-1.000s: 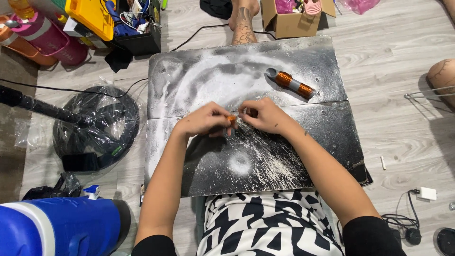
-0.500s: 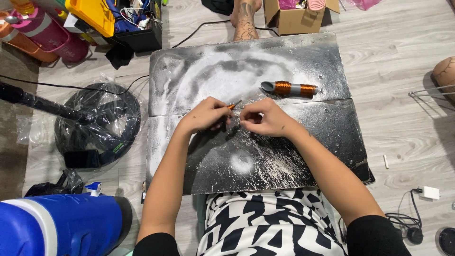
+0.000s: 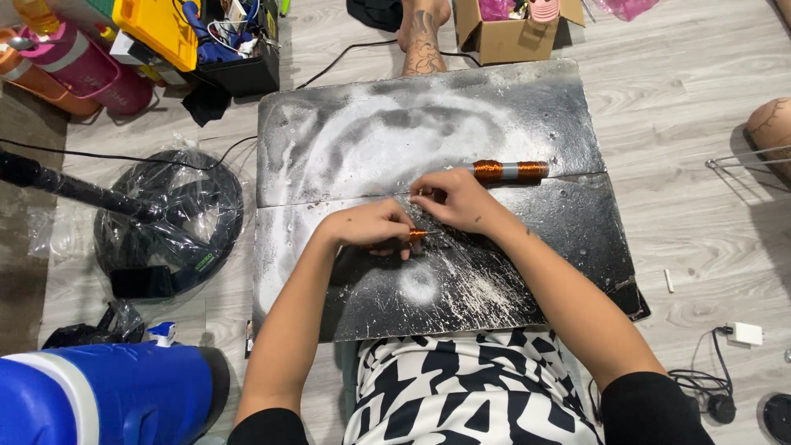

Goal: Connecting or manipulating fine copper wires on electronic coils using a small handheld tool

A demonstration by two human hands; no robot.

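My left hand (image 3: 371,228) is closed around a small orange piece (image 3: 418,235) whose tip pokes out toward the right. My right hand (image 3: 449,196) sits just above and to the right of it, fingers pinched on something thin near that tip; I cannot make out what. Both hands rest over a black board (image 3: 527,272) smeared with white powder. A cylinder wound with copper-coloured wire (image 3: 509,170) lies on the board just right of my right hand, not touched.
A fan base wrapped in plastic (image 3: 169,222) stands left of the board. A blue and white container (image 3: 91,395) lies at the lower left. A cardboard box (image 3: 515,33) and another person's foot (image 3: 422,41) are beyond the board. A charger and cable (image 3: 733,346) lie at the right.
The copper-wound cylinder has turned from slanted to level and now lies close to my right hand. My hands have moved apart a little, the left lower, the right higher.
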